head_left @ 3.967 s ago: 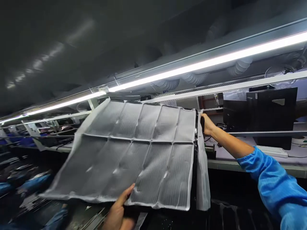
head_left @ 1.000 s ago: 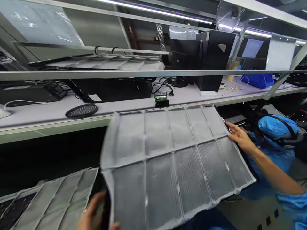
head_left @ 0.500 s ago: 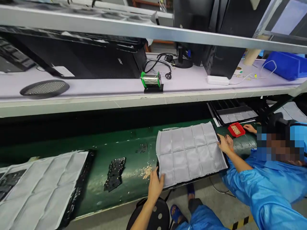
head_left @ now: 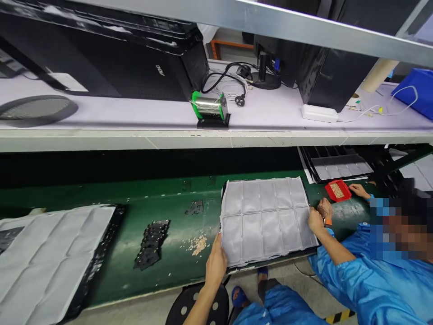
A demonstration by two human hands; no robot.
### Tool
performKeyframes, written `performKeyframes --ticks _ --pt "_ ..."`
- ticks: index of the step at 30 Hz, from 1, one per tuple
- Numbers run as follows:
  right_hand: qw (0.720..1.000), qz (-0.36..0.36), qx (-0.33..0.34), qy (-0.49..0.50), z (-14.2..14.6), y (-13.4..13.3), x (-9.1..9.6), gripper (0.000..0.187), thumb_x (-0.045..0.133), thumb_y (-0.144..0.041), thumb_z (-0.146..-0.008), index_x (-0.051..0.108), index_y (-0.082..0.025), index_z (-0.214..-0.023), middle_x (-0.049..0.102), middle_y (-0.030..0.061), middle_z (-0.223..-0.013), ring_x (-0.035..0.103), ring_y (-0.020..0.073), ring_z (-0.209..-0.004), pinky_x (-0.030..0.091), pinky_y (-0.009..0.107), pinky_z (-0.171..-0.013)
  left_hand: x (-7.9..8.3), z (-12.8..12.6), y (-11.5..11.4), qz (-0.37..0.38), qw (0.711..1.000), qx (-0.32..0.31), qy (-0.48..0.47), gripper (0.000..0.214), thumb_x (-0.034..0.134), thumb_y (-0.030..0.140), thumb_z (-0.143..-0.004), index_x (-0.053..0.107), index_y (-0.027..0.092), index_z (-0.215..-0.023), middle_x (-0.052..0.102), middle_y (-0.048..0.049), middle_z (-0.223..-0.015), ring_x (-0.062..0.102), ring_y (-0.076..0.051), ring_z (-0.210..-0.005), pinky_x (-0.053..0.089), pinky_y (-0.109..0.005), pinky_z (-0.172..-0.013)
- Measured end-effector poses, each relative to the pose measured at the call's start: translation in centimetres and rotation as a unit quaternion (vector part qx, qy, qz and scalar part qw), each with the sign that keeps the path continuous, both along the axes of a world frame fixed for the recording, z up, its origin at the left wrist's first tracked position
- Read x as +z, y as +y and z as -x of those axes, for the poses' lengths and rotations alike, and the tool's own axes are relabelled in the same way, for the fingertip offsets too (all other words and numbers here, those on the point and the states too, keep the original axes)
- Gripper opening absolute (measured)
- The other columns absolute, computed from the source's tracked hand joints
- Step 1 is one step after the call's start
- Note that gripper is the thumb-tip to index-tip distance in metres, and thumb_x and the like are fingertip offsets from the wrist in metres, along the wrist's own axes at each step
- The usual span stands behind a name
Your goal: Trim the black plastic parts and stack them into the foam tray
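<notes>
A black tray stack topped with a pale grey sheet pressed into a grid of pockets [head_left: 265, 221] lies near the green bench's front edge. My left hand [head_left: 216, 262] grips its left edge, fingers running along the side. On the opposite edge my right hand [head_left: 315, 221] is closed around the tray's rim; its fingertips are partly hidden. Left of the tray are a small heap of beige bits [head_left: 199, 244], a row of overlapping black perforated plates [head_left: 152, 244] and a smaller black plate [head_left: 195, 207].
Another sheet-covered tray stack [head_left: 57, 253] occupies the left. At right sits a co-worker in a blue smock [head_left: 382, 280], hands near a red dish [head_left: 338, 191] of beige bits. A shelf [head_left: 189, 139] overhangs the back, carrying a solder wire spool [head_left: 209, 107]. A stool [head_left: 199, 304] stands below.
The tray has settled flatter at the bench's front edge. My left thumb has gone from the sheet's top to its side edge. The camera view has shifted.
</notes>
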State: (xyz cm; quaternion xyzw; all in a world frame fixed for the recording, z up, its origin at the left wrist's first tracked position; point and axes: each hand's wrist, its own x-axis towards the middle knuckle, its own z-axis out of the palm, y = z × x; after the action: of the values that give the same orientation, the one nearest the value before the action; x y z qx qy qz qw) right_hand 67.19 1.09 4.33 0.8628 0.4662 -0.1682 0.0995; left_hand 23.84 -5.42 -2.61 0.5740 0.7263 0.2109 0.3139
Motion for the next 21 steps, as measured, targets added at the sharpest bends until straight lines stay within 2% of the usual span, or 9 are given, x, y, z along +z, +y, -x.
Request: performKeyframes --ticks 7,10,13,18,21 --pt "0.999 0.048 -0.014 -0.019 -0.4 -0.4 0.1 0.038 0.072 -0.033 -0.101 0.065 -0.013 -0.133 0.067 0.0142 -0.133 0.07 0.0277 -0.112 0.061 0.045 -0.094 0.7 -0.4 -0.1 0.013 1.0 -0.01 0.01 0.061 0.048 0.006 -0.095 0.046 0.017 -0.155 0.046 -0.02 -0.163 0.056 -0.035 -0.143 0.05 -0.052 -0.116" --pt "0.997 0.068 0.003 -0.026 -0.6 -0.3 -0.2 0.038 0.073 -0.032 -0.101 0.065 -0.012 -0.132 0.067 0.0152 -0.132 0.07 0.0279 -0.112 0.061 0.046 -0.094 0.7 -0.5 0.0 0.011 1.0 -0.006 0.011 0.048 0.062 0.018 -0.101 0.053 0.018 -0.148 0.052 -0.0169 -0.157 0.058 -0.035 -0.138 0.052 -0.057 -0.112" --pt "0.996 0.076 0.021 -0.032 -0.6 -0.1 -0.3 0.038 0.072 -0.032 -0.101 0.065 -0.012 -0.132 0.067 0.0152 -0.132 0.071 0.0276 -0.111 0.061 0.046 -0.094 1.0 -0.6 0.1 -0.005 1.0 0.003 0.014 0.044 0.069 0.029 -0.101 0.059 0.019 -0.142 0.057 -0.0135 -0.151 0.06 -0.033 -0.133 0.053 -0.058 -0.108" --pt "0.995 0.069 0.042 -0.058 -1.3 0.1 0.6 0.037 0.072 -0.033 -0.101 0.065 -0.012 -0.131 0.067 0.0151 -0.132 0.071 0.0276 -0.111 0.061 0.046 -0.093 2.8 -0.8 0.5 -0.048 0.998 0.023 0.021 0.043 0.069 0.031 -0.1 0.06 0.02 -0.141 0.053 -0.0135 -0.155 0.056 -0.034 -0.137 0.05 -0.059 -0.111" --pt "0.994 0.058 0.059 -0.074 -2.5 1.2 1.8 0.037 0.073 -0.032 -0.101 0.066 -0.011 -0.131 0.067 0.0159 -0.132 0.07 0.0277 -0.112 0.061 0.045 -0.094 4.1 -0.5 1.9 -0.053 0.998 0.029 0.023 0.039 0.069 0.032 -0.101 0.062 0.019 -0.137 0.059 -0.0128 -0.148 0.06 -0.032 -0.131 0.053 -0.057 -0.107"
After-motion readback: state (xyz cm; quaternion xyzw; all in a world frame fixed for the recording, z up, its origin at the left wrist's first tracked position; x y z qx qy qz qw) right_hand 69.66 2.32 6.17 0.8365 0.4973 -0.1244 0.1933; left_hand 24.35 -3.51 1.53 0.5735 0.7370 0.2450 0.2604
